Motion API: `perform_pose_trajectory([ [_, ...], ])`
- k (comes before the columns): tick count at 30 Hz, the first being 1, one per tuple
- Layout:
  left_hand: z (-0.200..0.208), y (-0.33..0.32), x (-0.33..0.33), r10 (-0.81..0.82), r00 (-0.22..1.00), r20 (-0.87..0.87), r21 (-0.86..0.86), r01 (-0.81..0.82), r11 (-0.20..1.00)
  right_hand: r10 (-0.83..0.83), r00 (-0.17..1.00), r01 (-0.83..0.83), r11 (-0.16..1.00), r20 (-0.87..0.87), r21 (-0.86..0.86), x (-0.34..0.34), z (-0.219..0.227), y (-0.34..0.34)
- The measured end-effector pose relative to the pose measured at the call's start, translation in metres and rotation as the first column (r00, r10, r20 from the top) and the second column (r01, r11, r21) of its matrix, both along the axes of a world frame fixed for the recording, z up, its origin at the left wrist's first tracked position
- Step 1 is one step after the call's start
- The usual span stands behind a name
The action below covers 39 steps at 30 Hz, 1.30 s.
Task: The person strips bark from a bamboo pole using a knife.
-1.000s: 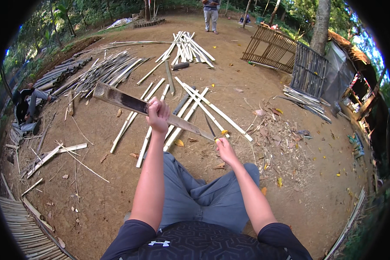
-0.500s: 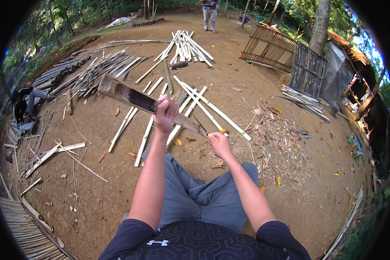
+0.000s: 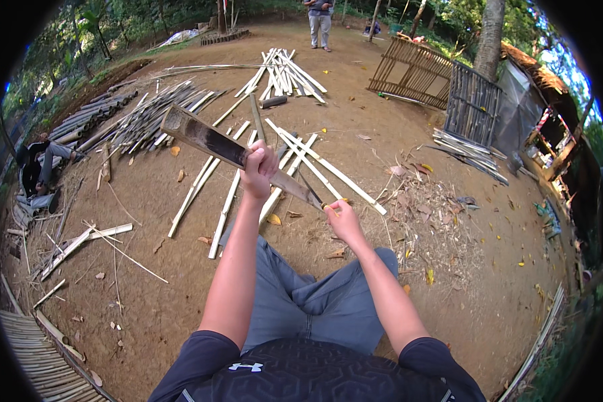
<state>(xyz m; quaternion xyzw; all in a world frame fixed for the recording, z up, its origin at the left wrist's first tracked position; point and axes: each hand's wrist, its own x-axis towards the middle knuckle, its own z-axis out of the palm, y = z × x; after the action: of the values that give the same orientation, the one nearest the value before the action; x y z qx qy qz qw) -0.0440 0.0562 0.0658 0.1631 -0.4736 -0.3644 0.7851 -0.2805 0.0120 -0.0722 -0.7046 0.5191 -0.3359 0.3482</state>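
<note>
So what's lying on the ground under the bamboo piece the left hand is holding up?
Under the bamboo piece, pale split bamboo strips lie on bare dirt. The left hand and the piece itself cover parts of them.

Your left arm reaches up from the lower edge, nearly straight, forearm bare below a dark short sleeve. Your left hand (image 3: 260, 169) is raised in front of you, fingers curled tight into a fist, the knuckles turned away from you and the thumb wrapped over on the near side. Your right arm comes in from the lower right, bent a little at the elbow (it sits lower than the left). Your right hand (image 3: 342, 216) is closed too, wrist angled inward toward the left hand, and the two hands stay near each other without touching.
</note>
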Motion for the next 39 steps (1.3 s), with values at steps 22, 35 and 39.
perform_pose_trajectory([
  [22,0.003,0.002,-0.001,0.071,0.997,0.028,-0.018,-0.071,0.997,-0.028,0.992,-0.002,0.971,-0.124,-0.238,0.011,0.027,0.029],
  [35,0.003,-0.008,0.004,0.067,0.998,0.002,-0.039,-0.067,0.997,-0.053,0.973,0.020,0.989,-0.225,-0.146,0.004,0.021,0.008],
  [39,-0.002,-0.001,0.011,0.030,0.999,0.042,-0.045,-0.028,0.999,-0.001,0.988,-0.027,0.982,-0.152,-0.189,0.022,0.048,0.033],
])
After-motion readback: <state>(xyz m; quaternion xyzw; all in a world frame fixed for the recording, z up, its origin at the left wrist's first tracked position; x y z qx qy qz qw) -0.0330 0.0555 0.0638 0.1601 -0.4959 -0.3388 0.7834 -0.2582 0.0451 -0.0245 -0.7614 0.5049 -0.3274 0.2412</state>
